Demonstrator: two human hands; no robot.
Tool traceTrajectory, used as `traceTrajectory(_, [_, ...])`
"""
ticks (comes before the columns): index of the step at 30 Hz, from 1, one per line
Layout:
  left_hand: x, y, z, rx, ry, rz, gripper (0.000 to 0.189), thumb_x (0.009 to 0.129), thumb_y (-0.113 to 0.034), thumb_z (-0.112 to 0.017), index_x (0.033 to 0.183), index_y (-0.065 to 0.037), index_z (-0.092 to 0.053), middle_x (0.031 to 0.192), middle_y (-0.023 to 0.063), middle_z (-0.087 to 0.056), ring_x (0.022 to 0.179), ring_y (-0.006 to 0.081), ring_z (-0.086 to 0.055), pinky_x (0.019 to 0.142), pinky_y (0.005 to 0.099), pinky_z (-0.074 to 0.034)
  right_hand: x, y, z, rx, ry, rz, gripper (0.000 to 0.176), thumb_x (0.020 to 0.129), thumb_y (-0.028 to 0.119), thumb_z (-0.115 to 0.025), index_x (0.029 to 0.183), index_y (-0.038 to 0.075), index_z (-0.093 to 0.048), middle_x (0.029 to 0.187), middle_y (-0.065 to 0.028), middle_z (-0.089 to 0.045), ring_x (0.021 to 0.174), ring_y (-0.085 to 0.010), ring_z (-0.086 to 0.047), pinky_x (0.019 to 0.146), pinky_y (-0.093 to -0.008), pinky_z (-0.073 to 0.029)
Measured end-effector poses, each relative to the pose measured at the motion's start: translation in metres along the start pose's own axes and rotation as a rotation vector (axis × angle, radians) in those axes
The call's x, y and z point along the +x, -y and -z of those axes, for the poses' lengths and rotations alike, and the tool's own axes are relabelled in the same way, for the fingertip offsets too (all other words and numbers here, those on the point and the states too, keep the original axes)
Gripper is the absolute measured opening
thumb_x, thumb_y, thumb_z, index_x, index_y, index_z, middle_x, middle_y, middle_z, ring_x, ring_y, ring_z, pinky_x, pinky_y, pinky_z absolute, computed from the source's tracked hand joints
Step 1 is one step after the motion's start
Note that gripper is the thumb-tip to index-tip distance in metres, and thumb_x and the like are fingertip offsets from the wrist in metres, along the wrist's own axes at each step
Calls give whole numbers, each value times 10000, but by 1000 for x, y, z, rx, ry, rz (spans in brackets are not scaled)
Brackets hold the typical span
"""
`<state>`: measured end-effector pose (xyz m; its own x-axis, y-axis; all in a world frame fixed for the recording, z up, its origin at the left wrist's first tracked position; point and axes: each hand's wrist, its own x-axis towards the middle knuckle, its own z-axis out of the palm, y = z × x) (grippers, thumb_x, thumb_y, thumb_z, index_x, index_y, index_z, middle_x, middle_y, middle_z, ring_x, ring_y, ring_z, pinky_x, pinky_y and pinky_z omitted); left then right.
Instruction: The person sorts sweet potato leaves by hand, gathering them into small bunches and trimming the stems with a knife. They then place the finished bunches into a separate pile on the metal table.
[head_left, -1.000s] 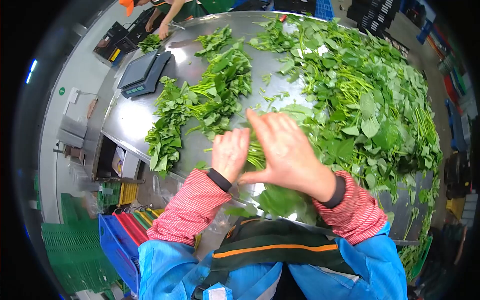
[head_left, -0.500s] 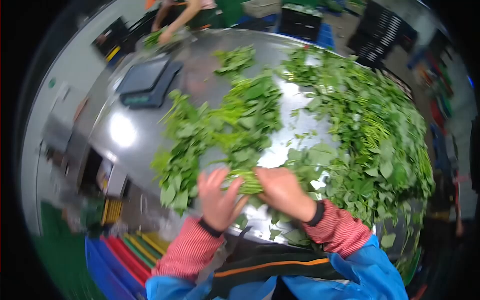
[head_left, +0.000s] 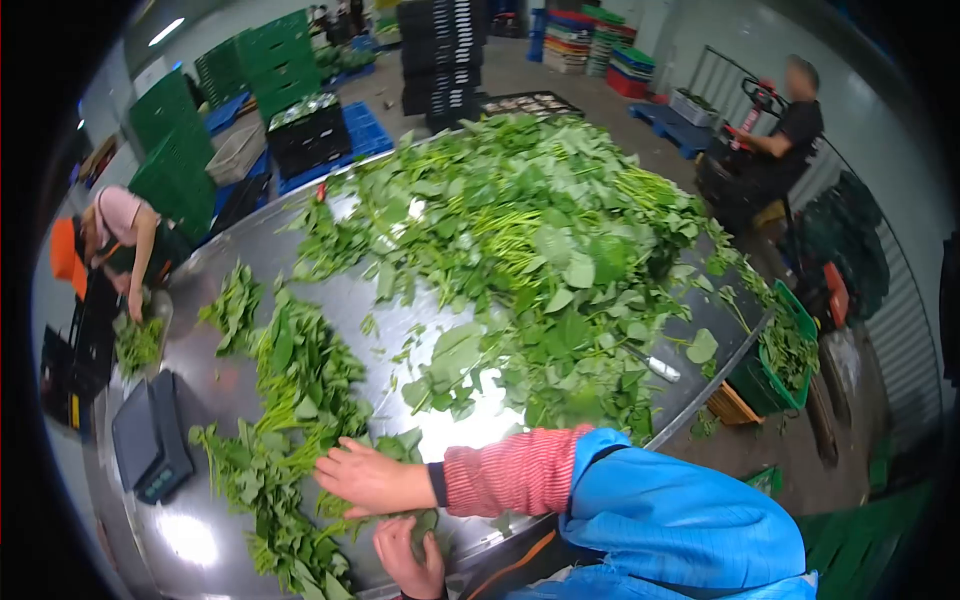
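Observation:
My right hand lies over the row of leafy green bunches, its fingers stretched out and touching the stems. Just below it, near the front edge of the metal table, my left hand is curled round some leafy greens, with leaves showing between thumb and fingers. Beyond my hands spreads a large loose heap of leafy greens. A dark weighing scale stands at the table's left side.
A knife with a white handle lies near the right table edge. A green crate of greens stands beyond it. At the left a co-worker bends over greens; another person is by a pallet truck. Black crates are stacked behind.
My view has swung right and up, so the heap now sits mid-view. My right hand has opened from the stems onto the row at the left; my left hand has closed round leaves.

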<state>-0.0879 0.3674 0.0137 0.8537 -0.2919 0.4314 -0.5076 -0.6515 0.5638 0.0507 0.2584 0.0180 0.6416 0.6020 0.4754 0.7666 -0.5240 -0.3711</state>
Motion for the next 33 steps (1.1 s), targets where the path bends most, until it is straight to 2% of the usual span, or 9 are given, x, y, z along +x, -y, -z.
traceTrajectory(2, [7, -6, -16, -16, 16, -13, 326, 810, -35, -662, 1131, -22, -605, 1074, 186, -604, 968, 392, -564, 850, 460, -452, -19, -20, 42, 78, -6, -135, 477, 673, 305, -782, 983, 8, -575, 996, -139, -535, 935, -290, -540, 841, -420, -409])
traceTrajectory(5, [30, -27, -41, -100, 99, -10, 276, 812, -16, -663, 1085, -19, -623, 983, 177, -616, 903, 357, -580, 803, 424, -468, -85, -93, 104, -182, -66, -297, 581, 685, 323, -772, 1107, -8, -547, 932, -162, -564, 878, -323, -563, 747, -440, -464])
traceTrajectory(10, [60, -66, -101, -183, 228, -51, 206, 846, -56, -641, 1050, -31, -636, 911, 159, -633, 830, 320, -600, 760, 398, -481, -190, -186, 280, -630, 35, -821, 838, 672, 458, -788, 1238, -64, -454, 947, -199, -574, 894, -330, -574, 782, -421, -483])
traceTrajectory(14, [85, -113, -150, -329, 309, 34, 184, 887, -116, -620, 1058, -52, -645, 893, 163, -654, 803, 325, -618, 757, 391, -494, -266, -275, 380, -1069, -29, -998, 1044, 636, 608, -762, 1346, -63, -392, 1025, -199, -556, 965, -325, -559, 864, -421, -453])
traceTrajectory(16, [99, -133, -170, -298, 404, 52, 197, 900, -134, -616, 1068, -34, -642, 939, 183, -665, 865, 333, -637, 784, 384, -503, -285, -306, 418, -1039, -73, -1064, 1081, 620, 650, -745, 1356, -59, -391, 1104, -218, -559, 1048, -338, -548, 934, -446, -426])
traceTrajectory(18, [107, -147, -190, -285, 584, 187, 209, 903, -140, -617, 1073, -20, -638, 965, 193, -667, 901, 332, -643, 806, 380, -503, -298, -349, 422, -1046, -31, -1018, 1109, 608, 686, -726, 1361, -56, -390, 1167, -228, -547, 1098, -343, -535, 966, -465, -408])
traceTrajectory(22, [103, -149, -232, -296, 566, 99, 224, 920, -134, -607, 1096, 4, -618, 1057, 179, -628, 986, 313, -592, 871, 368, -468, -310, -395, 439, -988, 106, -1167, 1136, 608, 738, -695, 1367, -49, -384, 1286, -202, -508, 1220, -337, -466, 1032, -529, -348])
traceTrajectory(29, [121, -176, -249, -222, 643, 169, 251, 927, -181, -597, 1098, 0, -631, 1035, 168, -644, 953, 292, -607, 833, 349, -482, -333, -433, 495, -764, 163, -1427, 1223, 591, 788, -668, 1392, -75, -339, 1327, -186, -480, 1248, -311, -451, 1075, -494, -300])
traceTrajectory(33, [130, -189, -263, -257, 678, 102, 250, 931, -183, -586, 1096, -2, -632, 1054, 181, -648, 981, 314, -614, 851, 358, -490, -338, -441, 486, -552, 182, -1418, 1228, 577, 862, -606, 1363, -57, -396, 1293, -199, -521, 1208, -296, -505, 1019, -445, -382])
